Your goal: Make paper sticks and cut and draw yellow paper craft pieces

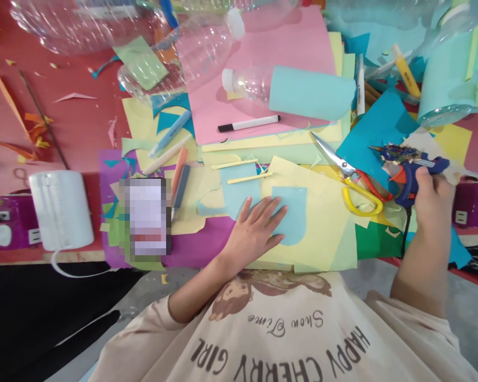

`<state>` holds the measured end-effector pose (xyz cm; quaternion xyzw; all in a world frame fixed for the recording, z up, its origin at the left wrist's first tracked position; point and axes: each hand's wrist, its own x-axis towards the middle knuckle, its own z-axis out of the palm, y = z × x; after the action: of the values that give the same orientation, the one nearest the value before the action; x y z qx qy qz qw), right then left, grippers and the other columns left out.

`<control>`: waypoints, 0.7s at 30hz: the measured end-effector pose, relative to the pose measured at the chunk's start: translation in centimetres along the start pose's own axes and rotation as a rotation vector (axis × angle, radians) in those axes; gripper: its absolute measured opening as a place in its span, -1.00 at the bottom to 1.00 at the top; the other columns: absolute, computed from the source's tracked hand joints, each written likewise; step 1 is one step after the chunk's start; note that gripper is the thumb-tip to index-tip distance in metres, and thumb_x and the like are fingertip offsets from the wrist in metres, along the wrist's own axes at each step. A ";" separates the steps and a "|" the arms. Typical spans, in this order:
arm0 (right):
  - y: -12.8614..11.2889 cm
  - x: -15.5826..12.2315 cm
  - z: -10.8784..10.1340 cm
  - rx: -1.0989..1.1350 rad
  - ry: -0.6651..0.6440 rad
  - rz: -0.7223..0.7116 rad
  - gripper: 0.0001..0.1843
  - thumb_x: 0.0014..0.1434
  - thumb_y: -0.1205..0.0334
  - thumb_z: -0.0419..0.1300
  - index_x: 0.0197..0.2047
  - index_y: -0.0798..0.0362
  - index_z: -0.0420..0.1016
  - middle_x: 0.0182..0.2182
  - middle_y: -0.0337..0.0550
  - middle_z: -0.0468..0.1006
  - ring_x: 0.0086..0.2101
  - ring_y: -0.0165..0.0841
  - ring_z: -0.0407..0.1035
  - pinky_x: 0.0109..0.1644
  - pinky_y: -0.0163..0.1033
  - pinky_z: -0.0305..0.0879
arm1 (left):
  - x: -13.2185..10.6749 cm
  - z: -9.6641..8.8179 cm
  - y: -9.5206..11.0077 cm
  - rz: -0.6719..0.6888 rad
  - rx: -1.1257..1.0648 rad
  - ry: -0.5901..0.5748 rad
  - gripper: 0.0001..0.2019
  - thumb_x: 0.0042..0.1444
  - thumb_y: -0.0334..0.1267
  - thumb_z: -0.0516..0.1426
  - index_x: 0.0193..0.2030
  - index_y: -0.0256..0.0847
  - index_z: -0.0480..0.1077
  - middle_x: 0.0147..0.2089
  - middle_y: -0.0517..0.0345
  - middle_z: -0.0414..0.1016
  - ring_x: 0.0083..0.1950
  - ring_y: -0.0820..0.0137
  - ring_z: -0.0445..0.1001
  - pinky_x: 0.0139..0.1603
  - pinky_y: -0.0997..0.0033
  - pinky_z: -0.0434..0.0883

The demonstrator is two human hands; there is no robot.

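My left hand (258, 225) lies flat with fingers spread over pale yellow paper (330, 233). Beneath and beside its fingers are two light blue paper pieces, a left one (239, 185) and a right one (297, 212) with a rounded bottom. Two thin yellow strips (249, 179) rest above the hand. Over at the right, my right hand (434, 196) is wrapped round a dark blue glue gun (408, 183), its tip pointing left and its cord hanging down. Scissors (354, 180) with red and yellow handles lie spread between the two hands.
A clear bottle (247, 85) wrapped in light blue paper lies on pink paper (302, 37), near a black-capped marker (249, 123). Another wrapped bottle (446, 79) stands at the upper right. A blurred-out phone (147, 217) and a white device (61, 209) are at left.
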<state>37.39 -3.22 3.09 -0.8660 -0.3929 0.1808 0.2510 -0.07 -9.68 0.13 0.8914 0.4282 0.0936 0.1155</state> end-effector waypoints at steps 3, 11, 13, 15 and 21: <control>0.0 0.1 0.0 -0.237 0.048 -0.140 -0.63 0.16 0.21 0.13 -0.62 -0.03 0.13 -0.59 -0.28 0.14 -0.43 -0.33 0.17 -0.27 -0.06 0.04 | 0.0 -0.1 -0.5 0.008 0.003 0.081 -0.61 0.28 -0.12 0.05 0.19 -0.20 0.32 0.24 -0.06 0.41 0.25 0.18 0.37 0.39 -0.01 0.07; 0.9 -1.0 1.3 -0.108 0.422 -0.412 -0.78 -0.01 0.25 0.18 -0.52 0.00 0.16 -0.45 -0.23 0.13 -0.52 -0.40 0.06 -0.41 -0.17 0.03 | 0.9 -1.1 -5.8 -0.303 -0.029 0.249 -0.67 0.27 -0.22 0.05 0.15 -0.19 0.28 0.09 -0.04 0.50 0.09 0.22 0.46 0.14 0.17 0.35; 0.3 -1.8 1.9 -0.002 0.423 -0.501 -0.79 0.02 0.16 0.16 -0.50 0.01 0.19 -0.44 -0.21 0.17 -0.55 -0.44 0.04 -0.49 -0.22 -0.01 | 1.1 -1.0 -6.9 -0.345 -0.048 0.275 -0.73 0.26 -0.24 0.04 0.07 -0.18 0.33 -0.01 -0.01 0.52 0.01 0.23 0.48 0.05 0.21 0.39; -0.6 -2.8 2.6 0.060 0.395 -0.582 -0.79 0.05 0.13 0.16 -0.49 0.02 0.24 -0.45 -0.19 0.22 -0.56 -0.46 0.02 -0.51 -0.24 -0.02 | 1.3 -0.9 -7.6 -0.349 -0.025 0.270 -0.83 0.26 -0.25 0.05 -0.07 -0.15 0.39 -0.11 0.03 0.54 -0.07 0.21 0.48 -0.03 0.20 0.39; -3.7 -6.9 4.7 0.205 -0.100 -0.570 -0.89 0.20 0.21 0.18 -0.22 0.04 0.45 -0.37 -0.13 0.47 -0.47 -0.44 0.31 -0.43 -0.29 0.23 | 2.1 -1.5 -7.0 -0.249 -0.018 0.293 -0.88 0.28 -0.27 0.03 -0.22 -0.16 0.39 -0.20 0.08 0.56 -0.17 0.29 0.47 -0.12 0.30 0.36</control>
<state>28.46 -5.11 2.18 -0.6811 -0.6116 0.1840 0.3579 -4.37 -3.53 -0.31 0.8072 0.5467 0.2113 0.0708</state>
